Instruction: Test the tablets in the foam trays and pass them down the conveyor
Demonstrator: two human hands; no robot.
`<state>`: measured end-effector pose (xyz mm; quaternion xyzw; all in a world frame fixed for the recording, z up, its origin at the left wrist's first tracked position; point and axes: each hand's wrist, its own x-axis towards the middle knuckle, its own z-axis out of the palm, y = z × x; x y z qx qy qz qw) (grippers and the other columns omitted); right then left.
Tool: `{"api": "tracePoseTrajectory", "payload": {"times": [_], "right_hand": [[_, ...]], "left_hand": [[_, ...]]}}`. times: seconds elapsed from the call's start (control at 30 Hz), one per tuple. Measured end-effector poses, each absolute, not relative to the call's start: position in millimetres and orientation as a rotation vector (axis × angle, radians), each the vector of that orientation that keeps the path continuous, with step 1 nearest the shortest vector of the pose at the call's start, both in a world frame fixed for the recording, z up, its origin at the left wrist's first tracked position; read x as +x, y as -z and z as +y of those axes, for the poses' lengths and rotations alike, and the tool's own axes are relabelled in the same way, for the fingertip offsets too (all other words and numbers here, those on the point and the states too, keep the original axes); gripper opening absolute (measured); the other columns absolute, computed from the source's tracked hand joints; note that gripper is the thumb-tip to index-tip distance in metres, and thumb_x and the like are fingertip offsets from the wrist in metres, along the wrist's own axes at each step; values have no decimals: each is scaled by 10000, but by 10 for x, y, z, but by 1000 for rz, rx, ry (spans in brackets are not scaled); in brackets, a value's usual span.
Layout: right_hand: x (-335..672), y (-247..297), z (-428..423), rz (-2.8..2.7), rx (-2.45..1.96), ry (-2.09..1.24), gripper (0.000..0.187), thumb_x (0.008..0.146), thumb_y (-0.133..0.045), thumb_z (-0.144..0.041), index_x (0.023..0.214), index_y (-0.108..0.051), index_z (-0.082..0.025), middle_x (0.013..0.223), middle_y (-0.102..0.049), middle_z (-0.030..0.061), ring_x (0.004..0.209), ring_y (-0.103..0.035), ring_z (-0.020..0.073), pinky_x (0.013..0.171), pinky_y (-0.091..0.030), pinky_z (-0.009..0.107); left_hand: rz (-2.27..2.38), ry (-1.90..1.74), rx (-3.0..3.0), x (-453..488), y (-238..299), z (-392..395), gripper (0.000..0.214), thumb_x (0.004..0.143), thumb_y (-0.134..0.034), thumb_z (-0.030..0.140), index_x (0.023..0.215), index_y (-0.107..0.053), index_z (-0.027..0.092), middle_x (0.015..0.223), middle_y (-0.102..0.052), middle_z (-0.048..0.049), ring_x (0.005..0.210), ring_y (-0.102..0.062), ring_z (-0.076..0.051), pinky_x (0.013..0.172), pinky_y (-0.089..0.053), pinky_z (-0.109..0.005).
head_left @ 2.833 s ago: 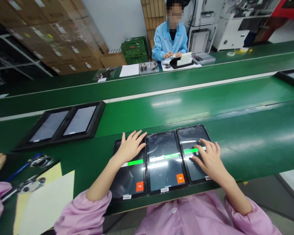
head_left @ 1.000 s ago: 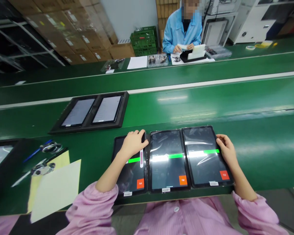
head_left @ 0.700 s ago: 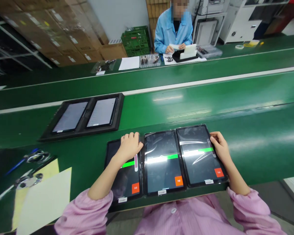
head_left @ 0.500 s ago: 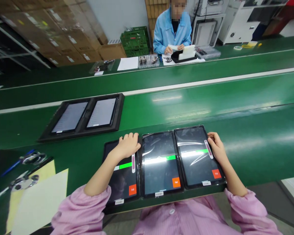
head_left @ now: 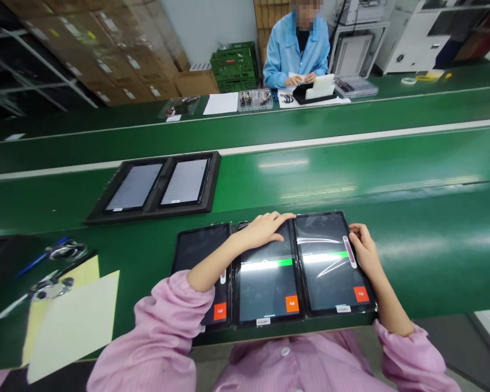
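Three dark tablets lie side by side at the bench's near edge, each showing an orange-red "Fail" box. My left hand [head_left: 265,228] reaches across the top of the middle tablet [head_left: 265,291], fingers stretched toward the gap beside the right tablet [head_left: 329,277]; it grips nothing. Its forearm and sleeve hide part of the left tablet [head_left: 202,242]. My right hand [head_left: 363,247] holds the right tablet by its right edge, the thumb near the front and the fingers curled along the side. Green bars light the middle and right screens.
A black foam tray [head_left: 151,209] holds two lit tablets on the green belt. Yellow paper sheets [head_left: 73,324], scissors [head_left: 53,288] and a blue pen [head_left: 41,260] lie at left. Across the line sits a person in blue [head_left: 280,51], hands at a black stand [head_left: 312,93].
My left hand has moved right, from the top of the left tablet to the top of the middle one. The right hand stays on the right tablet's edge. The view has shifted slightly.
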<state>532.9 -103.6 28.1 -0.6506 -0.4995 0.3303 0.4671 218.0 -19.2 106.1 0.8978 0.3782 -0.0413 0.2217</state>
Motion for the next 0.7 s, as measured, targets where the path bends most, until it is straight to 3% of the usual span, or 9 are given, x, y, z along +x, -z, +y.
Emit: {"api": "tracePoseTrajectory", "payload": {"times": [0.13,0.23,0.43,0.7], "right_hand": [[5336,-288,-1040,-1241,-1616,-809,328,816,-503,-536,969,-541,-249,884,-647,42,837,-602,233,784,-484,372],[5342,-284,-1045,-1240,-1638,-795,331,816,-502,-535,977,-543,-248,892,-647,44,853,-605,237,802,-483,382],[5360,-266,-1054,-1254,-1659,-788,325,818,-503,-522,994,-542,-251,920,-647,44,887,-609,241,834,-472,395],[5359,-304,-1060,-1280,-1671,-763,318,821,-496,-511,997,-544,-250,890,-642,38,860,-603,238,809,-471,385]], "left_hand": [[1009,249,2480,2136,-1129,-173,385,978,-555,311,1353,-554,394,1162,-498,-65,1040,-523,-252,925,-433,-397],[973,301,2466,2183,-1183,-190,346,977,-513,245,1265,-634,394,1128,-457,-67,1035,-472,-254,931,-402,-399],[984,395,2414,2295,-1260,-193,427,951,-489,148,1252,-645,409,1063,-422,-58,1014,-438,-258,916,-378,-386],[902,269,2404,2194,-1156,-51,369,922,-628,245,1270,-589,362,1100,-435,-34,1068,-463,-225,926,-407,-332]]}}
